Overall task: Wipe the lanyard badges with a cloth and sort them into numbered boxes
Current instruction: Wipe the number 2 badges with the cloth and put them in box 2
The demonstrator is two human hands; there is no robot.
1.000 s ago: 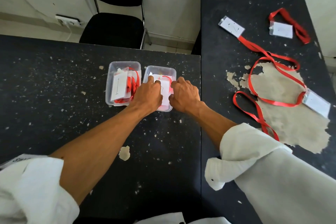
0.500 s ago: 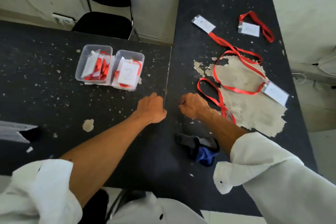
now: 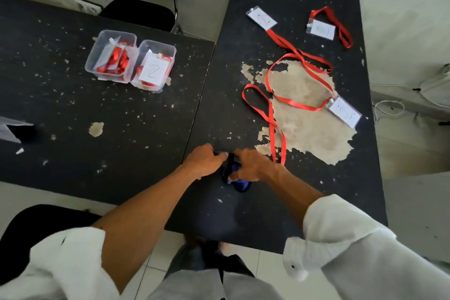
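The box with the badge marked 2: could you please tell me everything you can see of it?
The box with the badge marked 2 is a small, clear, plastic-looking tub with rounded corners and no lid. It stands upright on the left black table, its side against a second clear box. Inside, a white card bearing a handwritten 2 leans face up over coiled red lanyard ribbon. Neither hand touches it.

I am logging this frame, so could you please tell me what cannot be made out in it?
Head view:
- Dark cloth: mostly covered by the left hand and right hand; grip unclear.
- Far right badge: marking too faint to read.
- Left box: number hidden by piled lanyards.
- Pale object at the left edge: cut off.
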